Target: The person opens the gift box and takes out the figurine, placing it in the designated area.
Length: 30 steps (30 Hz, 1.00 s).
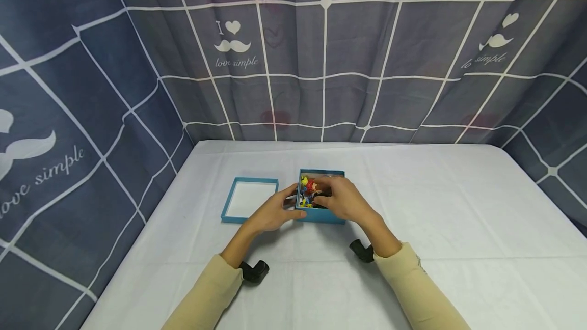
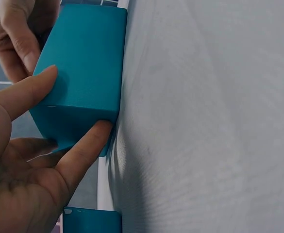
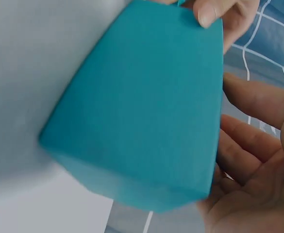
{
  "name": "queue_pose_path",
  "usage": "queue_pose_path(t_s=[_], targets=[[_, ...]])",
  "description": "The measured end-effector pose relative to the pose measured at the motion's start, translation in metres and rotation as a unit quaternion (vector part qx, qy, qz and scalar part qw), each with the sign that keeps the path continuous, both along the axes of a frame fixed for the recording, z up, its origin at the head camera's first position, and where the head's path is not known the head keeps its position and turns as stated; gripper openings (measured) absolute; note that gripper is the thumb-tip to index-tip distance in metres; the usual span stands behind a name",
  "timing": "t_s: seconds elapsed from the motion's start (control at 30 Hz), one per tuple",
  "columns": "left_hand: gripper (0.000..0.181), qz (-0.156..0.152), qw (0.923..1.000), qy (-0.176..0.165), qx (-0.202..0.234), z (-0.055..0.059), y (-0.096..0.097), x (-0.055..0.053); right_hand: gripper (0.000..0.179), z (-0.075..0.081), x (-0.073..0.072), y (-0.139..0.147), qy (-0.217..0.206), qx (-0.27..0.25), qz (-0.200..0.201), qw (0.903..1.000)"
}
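Observation:
An open teal-blue box (image 1: 326,215) stands on the white cloth, holding small colourful toy figures (image 1: 309,186) in red, yellow and blue. My left hand (image 1: 274,212) holds the box at its front left corner. In the left wrist view the thumb (image 2: 40,87) lies on the front wall, while the fingers (image 2: 86,153) rest against the left side. Over the box's right part, my right hand (image 1: 347,198) reaches in with bent fingers. In the right wrist view the box wall (image 3: 146,97) hides those fingertips, so whether they pinch a figure does not show.
A shallow lid (image 1: 247,198) with a blue rim and white inside lies just left of the box. White cloth (image 1: 440,202) covers the table. Behind and at the sides hang dark grey-blue checked curtains (image 1: 293,39). Black wrist devices (image 1: 255,272) stick out at both cuffs.

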<state>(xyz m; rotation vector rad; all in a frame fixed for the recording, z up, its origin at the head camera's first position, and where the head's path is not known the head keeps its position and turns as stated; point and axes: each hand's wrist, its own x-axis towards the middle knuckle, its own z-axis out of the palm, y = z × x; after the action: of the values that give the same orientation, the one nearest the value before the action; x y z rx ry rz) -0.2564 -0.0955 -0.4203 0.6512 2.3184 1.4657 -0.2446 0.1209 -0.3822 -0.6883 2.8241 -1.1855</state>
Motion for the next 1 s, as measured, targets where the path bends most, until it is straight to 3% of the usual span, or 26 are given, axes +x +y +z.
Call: queue_pose_path(t_s=[0.2, 0.4, 0.73, 1.0], targets=[[0.081, 0.009, 0.9998, 0.002, -0.015, 0.001, 0.000, 0.000, 0.039, -0.002, 0.001, 0.007, -0.019, 0.011, 0.008, 0.9997], [0.081, 0.006, 0.9999, 0.001, -0.011, 0.000, 0.000, 0.001, 0.034, -0.008, 0.000, 0.004, -0.011, 0.021, 0.021, 0.9995], [0.080, -0.005, 1.0000, 0.008, -0.001, -0.001, 0.000, -0.001, 0.047, -0.015, -0.001, -0.005, 0.009, -0.022, 0.020, 0.9995], [0.079, -0.001, 0.9998, 0.017, -0.013, 0.000, 0.000, 0.000, 0.027, -0.014, -0.002, -0.011, 0.040, 0.044, 0.026, 0.9979]])
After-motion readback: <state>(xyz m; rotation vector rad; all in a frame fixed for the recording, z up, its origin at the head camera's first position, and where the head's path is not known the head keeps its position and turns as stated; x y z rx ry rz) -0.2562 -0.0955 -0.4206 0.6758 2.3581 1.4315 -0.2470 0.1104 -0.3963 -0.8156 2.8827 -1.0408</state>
